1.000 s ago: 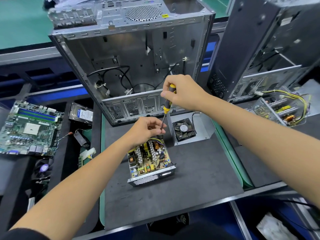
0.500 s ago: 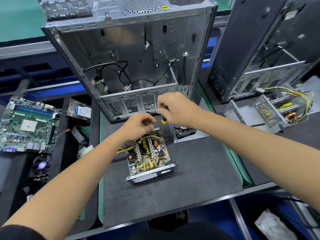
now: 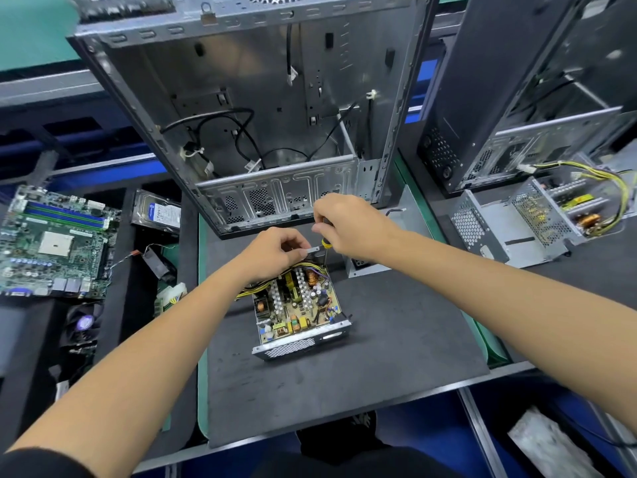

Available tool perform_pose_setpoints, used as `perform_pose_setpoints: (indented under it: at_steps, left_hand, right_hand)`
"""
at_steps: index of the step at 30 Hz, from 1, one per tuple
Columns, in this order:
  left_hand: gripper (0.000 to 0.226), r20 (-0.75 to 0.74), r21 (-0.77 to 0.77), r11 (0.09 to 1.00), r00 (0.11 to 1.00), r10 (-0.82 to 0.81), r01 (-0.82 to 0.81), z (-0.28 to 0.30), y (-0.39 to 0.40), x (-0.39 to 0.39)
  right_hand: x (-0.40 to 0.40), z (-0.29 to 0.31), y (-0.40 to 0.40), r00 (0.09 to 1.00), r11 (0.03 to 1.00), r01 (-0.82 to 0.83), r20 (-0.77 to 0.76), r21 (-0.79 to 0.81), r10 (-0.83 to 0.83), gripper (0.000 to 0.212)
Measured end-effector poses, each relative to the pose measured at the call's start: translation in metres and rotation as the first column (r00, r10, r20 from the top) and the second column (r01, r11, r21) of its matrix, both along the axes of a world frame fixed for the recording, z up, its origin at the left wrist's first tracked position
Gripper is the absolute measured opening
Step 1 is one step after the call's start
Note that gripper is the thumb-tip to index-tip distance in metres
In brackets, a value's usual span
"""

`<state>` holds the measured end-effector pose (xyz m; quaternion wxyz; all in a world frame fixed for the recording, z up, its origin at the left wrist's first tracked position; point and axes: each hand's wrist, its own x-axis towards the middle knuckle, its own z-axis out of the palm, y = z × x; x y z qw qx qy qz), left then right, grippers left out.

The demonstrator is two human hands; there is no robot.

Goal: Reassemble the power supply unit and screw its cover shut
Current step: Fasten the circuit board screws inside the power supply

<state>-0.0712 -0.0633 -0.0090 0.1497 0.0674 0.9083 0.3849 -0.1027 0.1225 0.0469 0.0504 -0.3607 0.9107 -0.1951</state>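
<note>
**Screwdriver now low at the back edge of the open power supply**

Left to right:

- Left hand: a second ago it was curled near the screwdriver shaft; now it sits at the far rim of the power supply, fingertips pinching a small grey metal tab there. Narrow pinch grip, over the yellow wires.
- Power supply: on the dark mat, centre, just in front of the open computer case. Circuit board fully exposed, no cover on it.
- Screwdriver: was held high, handle well above the unit. It has dropped; only a bit of yellow collar and shaft show below the fist, shaft pointing down by the tab. Tip not visible.
- Right hand: fist wrapped tight round the handle, handle mostly hidden.

Read: likely seating or driving a screw at the back rim, left hand steadying. Cover still to fit, so task is early. Can't tell whether the tip is engaged.
</note>
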Motion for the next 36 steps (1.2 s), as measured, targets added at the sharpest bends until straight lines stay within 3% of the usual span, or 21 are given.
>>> perform_pose_setpoints:
  at_steps: [24,29,32,36]
  left_hand:
    - [0.01,-0.008,0.027,0.999,1.0,-0.027,0.027,0.0,-0.002,0.0]
    - [0.016,-0.004,0.041,0.998,0.999,-0.036,0.036,-0.001,-0.002,-0.001]
    - [0.008,0.002,0.047,0.998,0.999,-0.034,0.034,-0.002,-0.004,-0.003]
    - [0.015,0.035,0.022,0.999,0.998,-0.05,0.049,-0.001,-0.005,-0.006]
  right_hand:
    - [0.004,-0.011,0.001,0.998,0.992,-0.064,0.004,0.109,0.064,0.016]
    - [0.0,-0.003,-0.005,0.99,0.952,-0.14,0.051,0.271,0.131,0.012]
    - [0.001,0.004,-0.007,0.975,0.895,-0.22,0.065,0.388,0.212,0.027]
    - [0.0,0.009,-0.011,0.979,0.861,-0.186,0.016,0.473,0.202,0.021]
